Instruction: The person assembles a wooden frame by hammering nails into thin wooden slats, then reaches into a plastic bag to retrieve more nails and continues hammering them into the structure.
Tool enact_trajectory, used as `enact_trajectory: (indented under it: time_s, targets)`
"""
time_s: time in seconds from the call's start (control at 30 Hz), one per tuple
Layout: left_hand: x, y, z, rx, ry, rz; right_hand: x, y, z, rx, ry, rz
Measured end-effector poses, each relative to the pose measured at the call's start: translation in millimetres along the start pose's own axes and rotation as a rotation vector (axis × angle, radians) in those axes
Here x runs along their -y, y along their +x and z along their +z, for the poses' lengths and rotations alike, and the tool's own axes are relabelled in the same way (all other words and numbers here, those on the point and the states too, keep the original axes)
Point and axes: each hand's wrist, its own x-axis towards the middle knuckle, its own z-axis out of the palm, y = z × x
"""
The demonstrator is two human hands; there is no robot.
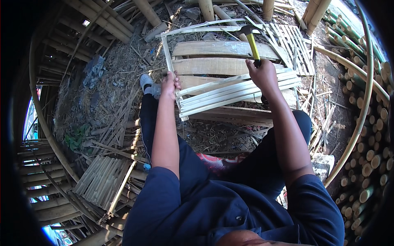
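Observation:
My right hand [262, 76] is wrapped round the grip of a hammer [253, 46] with a yellow and black handle. Its dark head points away from me, above the far part of a plank bench. Closed round the left side strip of a pale bamboo frame [166, 54] is my left hand [169, 85]. Several bamboo slats [236, 97] lie side by side across the frame's near part, running from the left strip to below my right forearm. The frame's far part has open space between its thin strips. Under it rests the plank bench [205, 65].
A slatted bamboo panel [295, 49] lies beyond the bench's right end. Cut bamboo poles [365, 135] are stacked at the right. Another bundle of slats [100, 180] sits at lower left. Bamboo scraps litter the ground [115, 94], and upright posts [206, 10] stand at the back.

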Motion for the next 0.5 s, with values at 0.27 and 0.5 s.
enact_trajectory:
  time_s: [0.27, 0.5]
  targets:
    - [9.1, -5.4, 8.3, -0.156, 0.17, 0.048, -18.7, -1.4, 15.4, 0.023, -0.203, 0.112]
    - [-2.1, 9.8, 9.9, -0.141, 0.385, -0.02, -34.9, 0.4, 24.6, -0.009, -0.251, 0.129]
